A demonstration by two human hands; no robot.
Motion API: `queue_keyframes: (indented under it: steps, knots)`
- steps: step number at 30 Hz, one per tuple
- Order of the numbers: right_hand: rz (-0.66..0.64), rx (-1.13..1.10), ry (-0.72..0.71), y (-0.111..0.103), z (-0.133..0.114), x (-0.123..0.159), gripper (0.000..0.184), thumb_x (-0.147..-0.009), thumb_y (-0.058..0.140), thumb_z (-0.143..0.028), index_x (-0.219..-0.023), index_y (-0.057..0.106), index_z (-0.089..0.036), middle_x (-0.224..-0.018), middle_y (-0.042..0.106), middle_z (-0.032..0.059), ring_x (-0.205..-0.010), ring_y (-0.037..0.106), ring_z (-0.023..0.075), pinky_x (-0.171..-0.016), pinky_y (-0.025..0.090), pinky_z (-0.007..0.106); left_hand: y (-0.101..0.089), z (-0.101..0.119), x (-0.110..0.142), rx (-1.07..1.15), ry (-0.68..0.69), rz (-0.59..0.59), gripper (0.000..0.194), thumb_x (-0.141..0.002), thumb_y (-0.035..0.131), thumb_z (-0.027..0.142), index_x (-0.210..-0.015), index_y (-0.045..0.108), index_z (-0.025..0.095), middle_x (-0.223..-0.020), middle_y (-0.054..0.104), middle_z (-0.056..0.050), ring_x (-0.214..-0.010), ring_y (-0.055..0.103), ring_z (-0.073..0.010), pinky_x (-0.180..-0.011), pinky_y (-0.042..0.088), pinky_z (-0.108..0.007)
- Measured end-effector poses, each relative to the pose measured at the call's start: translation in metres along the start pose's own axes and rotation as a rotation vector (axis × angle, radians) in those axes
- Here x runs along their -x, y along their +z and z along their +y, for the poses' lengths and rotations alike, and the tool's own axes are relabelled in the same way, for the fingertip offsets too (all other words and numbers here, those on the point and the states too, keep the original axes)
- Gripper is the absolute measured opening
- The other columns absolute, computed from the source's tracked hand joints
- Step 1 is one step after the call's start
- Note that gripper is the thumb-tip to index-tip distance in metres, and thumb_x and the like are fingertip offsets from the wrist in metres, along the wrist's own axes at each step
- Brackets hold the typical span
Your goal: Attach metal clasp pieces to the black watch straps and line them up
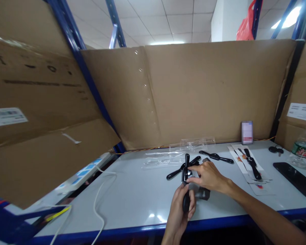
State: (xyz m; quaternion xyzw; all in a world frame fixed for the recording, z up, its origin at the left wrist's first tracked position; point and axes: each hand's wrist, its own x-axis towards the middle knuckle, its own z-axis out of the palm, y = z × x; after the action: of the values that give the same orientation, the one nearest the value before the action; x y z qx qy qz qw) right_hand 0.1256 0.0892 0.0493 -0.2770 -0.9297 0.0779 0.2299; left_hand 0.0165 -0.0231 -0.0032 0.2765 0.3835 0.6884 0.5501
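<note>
Held upright near the table's front is a black spokeshave (184, 177), its lower handle wrapped by my left hand (180, 202). Thumb and fingertips of my right hand (210, 175) close on the shiny metal part at the tool's middle. Just behind it, another black spokeshave (173, 174) lies on the table, partly hidden. A further spokeshave (216, 157) rests beyond my right hand, and one more spokeshave (253, 164) is on printed cards (241, 162) to the right. Under my right wrist sits a dark block-like thing (204, 194), mostly covered.
Clear plastic sleeves (165, 159) lie at the back of the grey table (127, 197). A phone (247, 132) leans against the cardboard wall (206, 92). At right are keys (275, 149), a black flat case (295, 178) and a bottle (303, 148). A power strip (85, 173) runs along the left.
</note>
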Motion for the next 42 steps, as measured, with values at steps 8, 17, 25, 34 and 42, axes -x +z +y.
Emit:
queue_keyframes:
  steps: [8,17,25,34,42]
  knots:
    - [-0.016,-0.03,-0.034,0.0,0.003,0.001,0.043,-0.086,0.073,-0.048,-0.121,0.073,-0.024,-0.078,0.078,0.0073,-0.073,0.072,0.0217,-0.07,0.045,0.028,0.001,0.002,-0.001,-0.005,-0.024,-0.03,0.037,-0.078,0.071,0.051,-0.077,0.049,0.02,-0.041,0.044,0.009,-0.03,0.028,-0.0045,-0.031,0.018,-0.017]
    - [-0.004,-0.055,0.001,0.001,-0.002,0.0,0.04,-0.086,0.074,-0.047,-0.115,0.074,-0.02,-0.076,0.076,0.0055,-0.07,0.069,0.0199,-0.07,0.044,0.027,0.003,0.004,0.0,-0.029,-0.041,-0.036,0.039,-0.077,0.071,0.052,-0.081,0.05,0.02,-0.041,0.043,0.01,-0.031,0.026,-0.0041,-0.03,0.02,-0.016]
    - [0.031,-0.038,0.045,0.004,-0.006,-0.001,0.034,-0.085,0.074,-0.047,-0.107,0.072,-0.021,-0.072,0.073,0.0019,-0.07,0.069,0.0202,-0.068,0.041,0.027,-0.001,0.001,-0.001,-0.056,-0.031,-0.029,0.037,-0.079,0.07,0.05,-0.077,0.047,0.021,-0.04,0.044,0.01,-0.029,0.028,-0.0046,-0.03,0.021,-0.016]
    - [0.073,-0.112,0.056,-0.004,-0.004,-0.002,0.022,-0.095,0.063,-0.04,-0.1,0.073,-0.022,-0.072,0.074,0.0012,-0.069,0.068,0.017,-0.065,0.038,0.024,-0.002,-0.002,0.0,-0.085,-0.017,-0.006,0.037,-0.078,0.071,0.05,-0.088,0.053,0.019,-0.041,0.043,0.011,-0.03,0.027,-0.0047,-0.031,0.02,-0.016]
    - [0.041,0.076,-0.002,-0.014,-0.004,0.0,0.021,-0.095,0.063,-0.04,-0.092,0.072,-0.021,-0.073,0.074,0.003,-0.072,0.07,0.0202,-0.065,0.038,0.026,-0.005,-0.005,0.0,-0.112,-0.003,-0.001,0.038,-0.081,0.068,0.051,-0.095,0.053,0.019,-0.041,0.043,0.011,-0.03,0.029,-0.0059,-0.031,0.021,-0.017]
